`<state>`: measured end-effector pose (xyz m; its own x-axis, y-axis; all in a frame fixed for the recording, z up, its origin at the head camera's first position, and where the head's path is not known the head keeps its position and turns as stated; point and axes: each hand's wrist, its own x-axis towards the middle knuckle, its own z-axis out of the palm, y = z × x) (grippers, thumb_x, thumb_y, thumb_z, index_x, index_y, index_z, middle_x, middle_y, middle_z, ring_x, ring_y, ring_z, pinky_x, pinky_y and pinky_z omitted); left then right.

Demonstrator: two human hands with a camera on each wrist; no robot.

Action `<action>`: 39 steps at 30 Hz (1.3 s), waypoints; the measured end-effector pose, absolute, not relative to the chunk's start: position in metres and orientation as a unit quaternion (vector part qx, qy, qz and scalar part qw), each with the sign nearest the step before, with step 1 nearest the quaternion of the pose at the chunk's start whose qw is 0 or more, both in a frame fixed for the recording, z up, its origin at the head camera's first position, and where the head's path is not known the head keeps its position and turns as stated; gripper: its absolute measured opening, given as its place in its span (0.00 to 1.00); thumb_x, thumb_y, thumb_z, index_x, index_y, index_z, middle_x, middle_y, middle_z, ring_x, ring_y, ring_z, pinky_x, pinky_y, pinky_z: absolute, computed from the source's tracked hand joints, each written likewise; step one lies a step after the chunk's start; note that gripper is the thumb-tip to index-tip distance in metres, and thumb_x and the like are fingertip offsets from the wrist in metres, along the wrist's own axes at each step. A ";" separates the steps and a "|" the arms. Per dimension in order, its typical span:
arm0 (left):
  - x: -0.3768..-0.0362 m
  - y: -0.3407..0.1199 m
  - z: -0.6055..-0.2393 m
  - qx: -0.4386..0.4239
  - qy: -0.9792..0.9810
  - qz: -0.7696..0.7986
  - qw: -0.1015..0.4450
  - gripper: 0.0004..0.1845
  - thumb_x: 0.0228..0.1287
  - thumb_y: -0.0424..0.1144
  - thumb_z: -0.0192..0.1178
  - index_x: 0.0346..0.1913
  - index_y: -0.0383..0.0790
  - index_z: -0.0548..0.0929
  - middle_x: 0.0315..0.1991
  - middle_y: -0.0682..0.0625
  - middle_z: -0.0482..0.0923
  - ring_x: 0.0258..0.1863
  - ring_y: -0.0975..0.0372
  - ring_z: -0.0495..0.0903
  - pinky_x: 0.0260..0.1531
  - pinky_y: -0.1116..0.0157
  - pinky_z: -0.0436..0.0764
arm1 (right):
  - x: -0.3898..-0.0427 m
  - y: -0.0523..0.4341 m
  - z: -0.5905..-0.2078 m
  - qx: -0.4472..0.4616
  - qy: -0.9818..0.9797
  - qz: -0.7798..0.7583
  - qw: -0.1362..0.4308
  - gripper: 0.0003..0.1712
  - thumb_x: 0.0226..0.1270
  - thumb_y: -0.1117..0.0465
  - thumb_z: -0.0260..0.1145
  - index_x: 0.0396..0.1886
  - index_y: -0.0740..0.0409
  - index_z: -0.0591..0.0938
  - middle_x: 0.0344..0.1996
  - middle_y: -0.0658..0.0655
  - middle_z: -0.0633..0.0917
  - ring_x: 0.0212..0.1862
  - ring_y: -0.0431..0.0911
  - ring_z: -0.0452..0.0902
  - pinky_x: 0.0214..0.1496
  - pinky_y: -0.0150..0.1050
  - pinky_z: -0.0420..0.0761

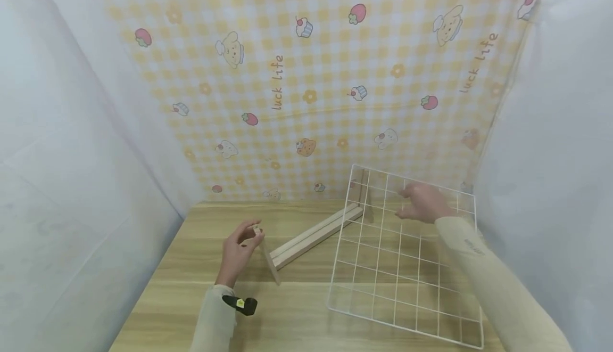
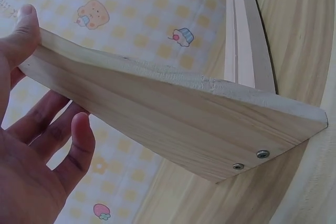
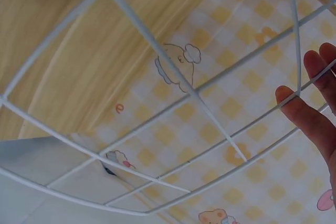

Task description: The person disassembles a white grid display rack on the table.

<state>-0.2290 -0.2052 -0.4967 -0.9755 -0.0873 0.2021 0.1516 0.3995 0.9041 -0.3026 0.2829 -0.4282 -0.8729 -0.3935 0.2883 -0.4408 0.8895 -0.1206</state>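
Observation:
My left hand pinches the upper end of an end board on a wooden stand. Two pale rails join this board to another end board, seen behind the wires at the right. In the left wrist view, the held board slants downward, with two screw heads near its lower edge. A white wire grid is tilted over the right side of the table, overlapping the stand's far end. My right hand grips it near its upper edge; in the right wrist view, fingers lie at the wires.
The wood-grain table meets a yellow checked cloth hanging at the back. White sheets stand at the left and right sides. A black band is on the left wrist.

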 end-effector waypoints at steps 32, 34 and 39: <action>-0.174 -0.206 -0.494 0.034 -0.826 -0.550 0.120 0.20 0.44 0.53 0.71 0.42 0.56 0.78 0.33 0.52 0.78 0.35 0.65 0.77 0.31 0.70 0.79 | -0.320 0.259 -0.491 0.196 -0.953 0.205 0.111 0.34 0.35 0.53 0.79 0.46 0.59 0.82 0.47 0.63 0.83 0.53 0.60 0.75 0.59 0.60 0.70; -0.172 -0.205 -0.494 0.033 -0.826 -0.548 0.125 0.20 0.45 0.52 0.71 0.42 0.55 0.78 0.32 0.52 0.78 0.34 0.65 0.77 0.31 0.70 0.79 | -0.321 0.258 -0.492 0.184 -0.956 0.202 0.105 0.34 0.35 0.53 0.79 0.47 0.58 0.82 0.49 0.62 0.83 0.55 0.61 0.74 0.60 0.61 0.68; -0.168 -0.202 -0.496 0.035 -0.826 -0.547 0.135 0.20 0.45 0.49 0.71 0.42 0.53 0.78 0.32 0.52 0.78 0.34 0.66 0.77 0.30 0.70 0.79 | -0.323 0.256 -0.498 0.159 -0.961 0.210 0.091 0.33 0.34 0.55 0.79 0.47 0.58 0.82 0.49 0.62 0.83 0.55 0.62 0.73 0.60 0.62 0.68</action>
<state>-0.1676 -0.2024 -0.4958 -0.9612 -0.2045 0.1851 0.0905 0.4001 0.9120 -0.3226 0.2558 -0.4983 -0.9331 -0.2672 0.2406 -0.3431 0.8617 -0.3738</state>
